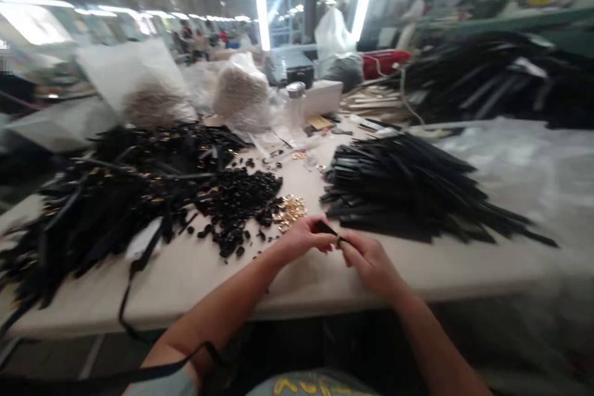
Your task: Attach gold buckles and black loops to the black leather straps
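Observation:
Over the front part of the table, my left hand pinches a short black strap. My right hand meets it from the right, with its fingertips closed on the strap's other end. A small brownish or gold ring-like piece shows around the strap at my right fingertips; blur hides its exact shape. Just beyond my left hand lies a small heap of gold metal pieces. Beside that heap spreads a pile of small black loops. A stack of flat black straps lies beyond my right hand.
A large tangle of black straps with gold bits covers the table's left side. Plastic bags of small parts, a lidded clear jar and a white box stand at the back. Clear plastic sheeting covers the right.

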Tool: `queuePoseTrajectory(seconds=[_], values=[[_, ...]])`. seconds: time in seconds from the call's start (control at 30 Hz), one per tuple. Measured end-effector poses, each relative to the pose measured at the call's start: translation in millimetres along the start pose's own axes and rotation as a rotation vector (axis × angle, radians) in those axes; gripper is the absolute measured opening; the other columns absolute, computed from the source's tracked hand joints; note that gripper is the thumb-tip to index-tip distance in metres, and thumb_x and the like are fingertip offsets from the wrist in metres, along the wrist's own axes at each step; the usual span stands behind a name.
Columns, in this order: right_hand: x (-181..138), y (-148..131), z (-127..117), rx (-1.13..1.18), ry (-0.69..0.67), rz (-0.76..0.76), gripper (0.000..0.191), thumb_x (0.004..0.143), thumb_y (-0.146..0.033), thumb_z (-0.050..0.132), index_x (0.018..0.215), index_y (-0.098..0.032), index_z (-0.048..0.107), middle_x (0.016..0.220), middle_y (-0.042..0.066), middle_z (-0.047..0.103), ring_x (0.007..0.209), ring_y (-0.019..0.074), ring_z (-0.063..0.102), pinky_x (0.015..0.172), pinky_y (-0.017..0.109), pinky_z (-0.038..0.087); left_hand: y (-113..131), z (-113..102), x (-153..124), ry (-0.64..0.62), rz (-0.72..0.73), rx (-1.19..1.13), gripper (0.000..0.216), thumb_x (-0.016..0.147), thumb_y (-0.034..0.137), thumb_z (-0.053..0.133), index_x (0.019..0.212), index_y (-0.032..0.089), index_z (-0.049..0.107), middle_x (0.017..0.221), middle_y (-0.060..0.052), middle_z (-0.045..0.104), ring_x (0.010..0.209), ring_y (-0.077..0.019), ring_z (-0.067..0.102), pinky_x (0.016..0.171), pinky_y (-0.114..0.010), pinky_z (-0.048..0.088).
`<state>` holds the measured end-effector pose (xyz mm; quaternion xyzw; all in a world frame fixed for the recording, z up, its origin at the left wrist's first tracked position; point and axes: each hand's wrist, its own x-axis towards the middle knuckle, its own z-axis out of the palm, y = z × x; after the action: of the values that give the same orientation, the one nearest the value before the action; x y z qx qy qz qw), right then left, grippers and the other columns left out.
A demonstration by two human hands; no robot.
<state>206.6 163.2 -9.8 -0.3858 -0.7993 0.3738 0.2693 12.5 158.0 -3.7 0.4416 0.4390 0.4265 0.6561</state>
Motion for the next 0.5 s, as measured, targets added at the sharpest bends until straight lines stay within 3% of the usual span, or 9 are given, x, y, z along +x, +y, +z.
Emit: queuePoseTrajectory(seconds=[0.23, 0.5], values=[[0, -2, 2, 0.065, -0.060, 0.000, 0.024, 0.096, -0.024, 0.046, 0.076, -0.018, 0.057, 0.062, -0.003, 0.055, 0.058, 0.0112, 0.049, 0.062, 0.023, 0.036, -3, 1, -1, 0.025, -0.030, 0.121, 0.030, 0.059, 0.034, 0.088, 0.072, 0.016, 0.068, 0.056, -0.001, 0.064, 0.051, -0.0110, 0.054, 0.053, -0.023, 0.043], [-5, 2, 2, 0.272, -0.028, 0.022, 0.016, 0.088, -0.026, 0.048, 0.079, -0.019, 0.060, 0.062, -0.005, 0.055, 0.057, 0.0089, 0.051, 0.058, 0.019, 0.040, 0, 2, -15, 0.065, -0.114, 0.113, 0.033, 0.062, 0.048, 0.084, 0.070, 0.017, 0.072, 0.061, -0.005, 0.065, 0.055, -0.0153, 0.055, 0.053, -0.026, 0.043]])
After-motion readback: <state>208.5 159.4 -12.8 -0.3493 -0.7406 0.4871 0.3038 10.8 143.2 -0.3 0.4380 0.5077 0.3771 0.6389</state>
